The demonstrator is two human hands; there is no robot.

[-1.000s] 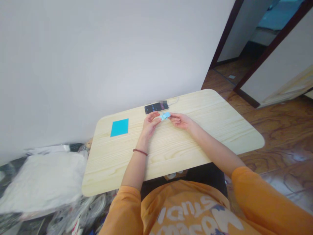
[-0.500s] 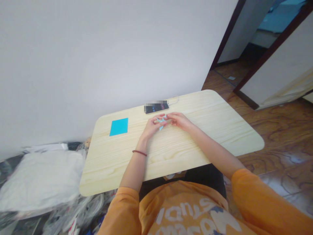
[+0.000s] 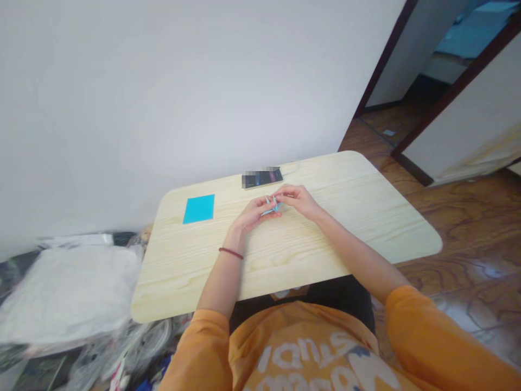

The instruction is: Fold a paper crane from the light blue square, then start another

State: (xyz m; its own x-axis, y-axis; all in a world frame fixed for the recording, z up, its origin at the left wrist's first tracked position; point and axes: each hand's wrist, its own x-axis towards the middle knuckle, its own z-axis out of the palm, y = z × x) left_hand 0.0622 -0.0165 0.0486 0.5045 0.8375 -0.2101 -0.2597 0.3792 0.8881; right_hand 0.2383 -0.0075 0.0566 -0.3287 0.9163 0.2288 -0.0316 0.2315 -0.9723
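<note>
A small piece of folded light-blue paper point(image 3: 270, 208) with pointed flaps is held between both hands, over the middle of the table. My left hand point(image 3: 257, 210) is closed around its left side, thumb and fingers pinching it. My right hand point(image 3: 296, 199) comes from the right, with thumb and fingertips pressed together at the paper's upper right part. Fingers cover some of the paper, so its full shape is hidden. To the left lies a square stack of bright blue paper point(image 3: 199, 209), flat on the table.
The light wood-grain table point(image 3: 195, 271) has rounded corners and stands against a white wall point(image 3: 163, 92). A phone point(image 3: 262, 178) with a cable lies at the table's back edge. White plastic-wrapped bundles point(image 3: 69, 296) sit left of the table; a doorway opens at right.
The folded paper has been turned in the fingers, its points now facing differently. My right fingertips have closed in on it. The view has shifted slightly.
</note>
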